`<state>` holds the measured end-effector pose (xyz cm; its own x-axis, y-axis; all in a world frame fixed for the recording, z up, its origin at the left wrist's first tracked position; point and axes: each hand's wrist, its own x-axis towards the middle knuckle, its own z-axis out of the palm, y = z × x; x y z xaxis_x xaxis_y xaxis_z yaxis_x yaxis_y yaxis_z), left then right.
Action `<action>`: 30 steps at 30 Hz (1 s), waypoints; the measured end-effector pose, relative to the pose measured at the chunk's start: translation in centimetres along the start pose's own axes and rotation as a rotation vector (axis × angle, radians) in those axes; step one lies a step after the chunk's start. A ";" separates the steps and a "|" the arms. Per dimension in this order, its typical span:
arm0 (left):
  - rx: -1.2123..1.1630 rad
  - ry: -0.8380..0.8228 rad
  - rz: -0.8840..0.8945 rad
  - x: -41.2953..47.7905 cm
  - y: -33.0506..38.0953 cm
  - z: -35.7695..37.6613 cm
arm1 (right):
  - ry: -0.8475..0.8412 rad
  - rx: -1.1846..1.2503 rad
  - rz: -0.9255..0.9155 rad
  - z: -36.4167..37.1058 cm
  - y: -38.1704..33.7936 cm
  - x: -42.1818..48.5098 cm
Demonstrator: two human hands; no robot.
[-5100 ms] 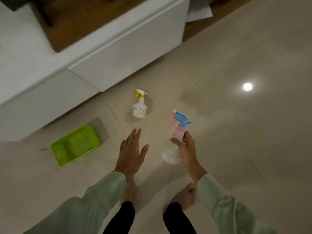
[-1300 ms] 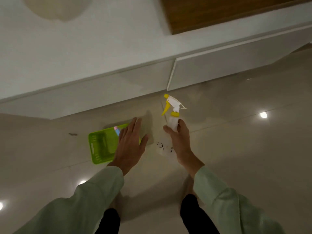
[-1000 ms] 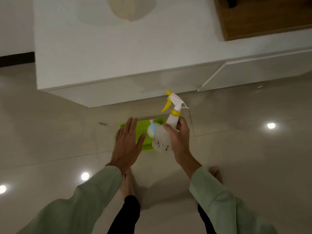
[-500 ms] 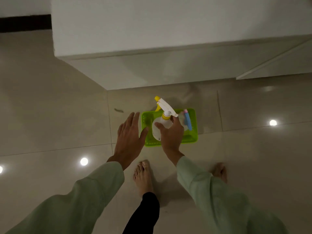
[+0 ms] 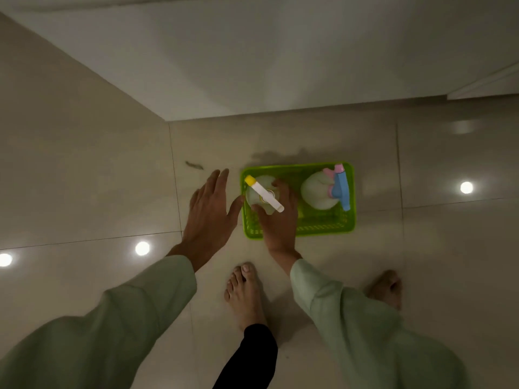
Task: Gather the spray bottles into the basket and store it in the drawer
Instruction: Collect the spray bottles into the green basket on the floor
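Cabinet [image 5: 280, 51]: white, low, standing at the far edge of the floor, just beyond the basket.
Floor [image 5: 84, 178]: glossy pale tiles with bright light spots.
Basket [image 5: 323, 226]: green plastic, resting on the floor ahead of the bare feet.
Pink-and-blue spray bottle [image 5: 320, 195]: stands in the basket's right half, apart from both hands.
Yellow-and-white spray bottle [image 5: 259, 193]: in the basket's left half, directly under the right hand.
Right hand [image 5: 279, 223]: fingers wrapped round the yellow-and-white spray bottle's body, reaching in over the near rim.
Left hand [image 5: 209, 211]: fingers spread, holding nothing, just left of the basket, thumb near its left wall.
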<state>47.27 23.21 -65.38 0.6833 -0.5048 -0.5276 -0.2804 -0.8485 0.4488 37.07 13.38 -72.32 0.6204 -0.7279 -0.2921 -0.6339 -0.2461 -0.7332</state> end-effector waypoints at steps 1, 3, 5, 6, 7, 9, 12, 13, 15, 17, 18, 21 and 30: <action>-0.003 -0.008 -0.005 -0.3 0.1 -0.2 | -0.037 0.006 0.025 -0.5 -0.1 -0.2; -0.002 -0.007 -0.007 -0.8 0.6 -1.2 | -0.113 0.023 0.056 -2.0 -0.6 -0.7; -0.009 0.006 -0.007 -1.5 1.3 -2.4 | -0.176 -0.004 0.091 -3.9 -1.4 -1.2; -0.015 0.010 -0.008 -2.0 1.7 -3.0 | -0.194 -0.013 0.111 -4.9 -1.9 -1.6; -0.023 0.017 -0.008 -2.5 2.3 -3.9 | -0.204 -0.008 0.124 -6.1 -2.7 -1.9; -0.041 0.033 -0.007 -3.8 3.7 -5.7 | -0.215 0.019 0.130 -8.8 -4.6 -2.7; -0.074 0.061 0.012 -5.6 6.5 -8.7 | -0.196 0.041 0.091 -12.4 -7.9 -3.5; -0.084 0.072 0.023 -6.3 7.5 -9.8 | -0.178 0.052 0.070 -13.6 -9.3 -3.7; -0.103 0.105 0.047 -7.6 9.5 -12.3 | -0.131 0.088 0.019 -16.0 -12.3 -3.7; -0.119 0.145 0.068 -8.9 11.2 -14.6 | -0.092 0.119 -0.022 -18.1 -15.4 -3.6; -0.129 0.169 0.074 -9.5 11.9 -16.0 | -0.074 0.137 -0.046 -19.2 -17.0 -3.5; -0.155 0.246 0.090 -10.7 13.5 -19.9 | -0.013 0.154 -0.137 -21.7 -21.0 -2.4; -0.131 0.379 0.211 -10.0 18.1 -30.1 | 0.103 0.247 -0.279 -28.5 -31.9 3.9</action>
<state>55.70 17.68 -30.29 0.8260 -0.5498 -0.1243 -0.3687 -0.6938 0.6187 46.57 0.17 -32.56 0.6955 -0.7185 -0.0062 -0.3091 -0.2914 -0.9053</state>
